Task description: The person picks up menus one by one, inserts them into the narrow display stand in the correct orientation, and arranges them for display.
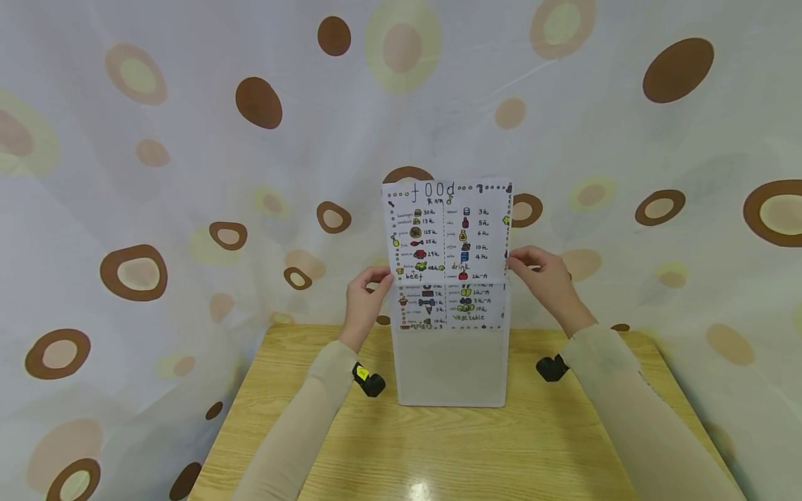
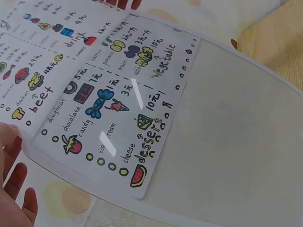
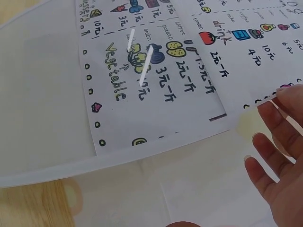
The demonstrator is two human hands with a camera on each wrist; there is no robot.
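We find a hand-drawn paper menu (image 1: 447, 236) standing partly inside an upright frosted plastic stand (image 1: 451, 362), a flat rectangular sleeve that rests on the wooden table (image 1: 438, 452) near its far edge, about midway along. The sheet's lower part sits behind the translucent front; its upper part rises clear of the stand's top rim. The sheet is white, thin and rectangular, lettered "food" at the top, with coloured felt-pen drawings, prices and headings such as "beef", "drink", "dessert" and "vegetable", and a dotted border.

The left hand (image 1: 365, 299) holds the sheet's left edge where it meets the stand's top rim, fingers curled onto the paper. In the left wrist view, fingers (image 2: 14, 179) lie beside the sleeve's corner, and the glossy plastic (image 2: 227, 118) shows two bright glints over the drawings.

The right hand (image 1: 544, 278) pinches the sheet's right edge at the same height. In the right wrist view its fingertips (image 3: 289, 101) touch the paper's border.

The table top is pale yellow wood grain with a rounded front edge. Behind it hangs a white cloth (image 1: 188, 139) printed with brown, tan and yellowish ovals. Each forearm wears a beige sleeve (image 1: 301, 424) and a small black device at the wrist.
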